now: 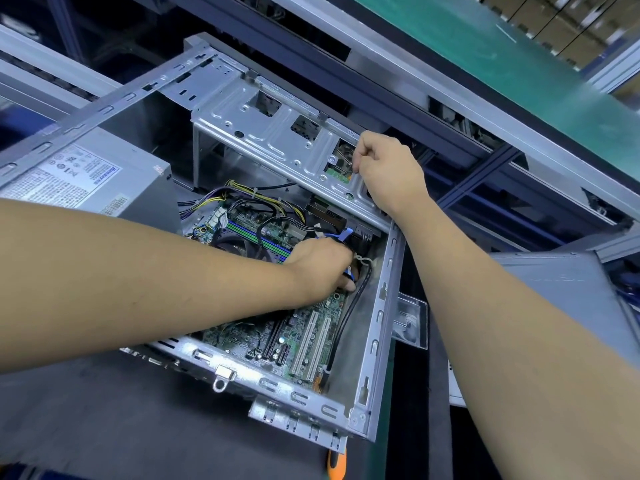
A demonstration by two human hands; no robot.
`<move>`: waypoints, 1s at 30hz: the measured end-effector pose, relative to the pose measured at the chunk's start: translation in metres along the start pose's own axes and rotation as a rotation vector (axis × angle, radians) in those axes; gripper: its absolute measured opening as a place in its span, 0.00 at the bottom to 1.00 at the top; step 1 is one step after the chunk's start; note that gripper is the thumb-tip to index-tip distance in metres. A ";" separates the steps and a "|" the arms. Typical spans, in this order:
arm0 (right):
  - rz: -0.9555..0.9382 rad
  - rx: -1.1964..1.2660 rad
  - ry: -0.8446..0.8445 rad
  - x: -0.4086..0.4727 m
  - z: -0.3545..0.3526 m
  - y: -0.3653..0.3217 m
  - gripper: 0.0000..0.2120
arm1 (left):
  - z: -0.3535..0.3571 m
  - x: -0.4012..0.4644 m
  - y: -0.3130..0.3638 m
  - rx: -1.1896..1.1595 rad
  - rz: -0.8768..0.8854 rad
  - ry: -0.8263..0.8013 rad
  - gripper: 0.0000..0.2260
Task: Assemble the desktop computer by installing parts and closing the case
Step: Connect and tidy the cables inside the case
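Case (375,327) open side up, long axis lower-right.

A green belt (491,60) ran across the top right on a grey metal frame (415,69). Cardboard boxes (550,19) stood behind it. Under the front edge of the dark mat (104,410), an orange handle (336,465) showed.
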State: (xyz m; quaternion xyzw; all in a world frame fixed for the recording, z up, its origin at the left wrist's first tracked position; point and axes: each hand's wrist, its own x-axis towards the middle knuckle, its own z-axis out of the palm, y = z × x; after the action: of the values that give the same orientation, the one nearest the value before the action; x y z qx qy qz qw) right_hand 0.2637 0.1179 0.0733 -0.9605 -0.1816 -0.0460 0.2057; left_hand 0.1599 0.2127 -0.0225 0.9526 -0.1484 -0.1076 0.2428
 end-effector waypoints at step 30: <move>0.020 0.058 -0.009 0.000 -0.003 -0.001 0.10 | -0.006 -0.005 0.005 -0.003 0.020 -0.002 0.15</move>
State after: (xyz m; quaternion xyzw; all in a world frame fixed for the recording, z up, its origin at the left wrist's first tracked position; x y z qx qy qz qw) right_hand 0.2630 0.1174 0.0759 -0.9561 -0.1740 -0.0344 0.2331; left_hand 0.1561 0.2126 -0.0145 0.9507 -0.1579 -0.1064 0.2449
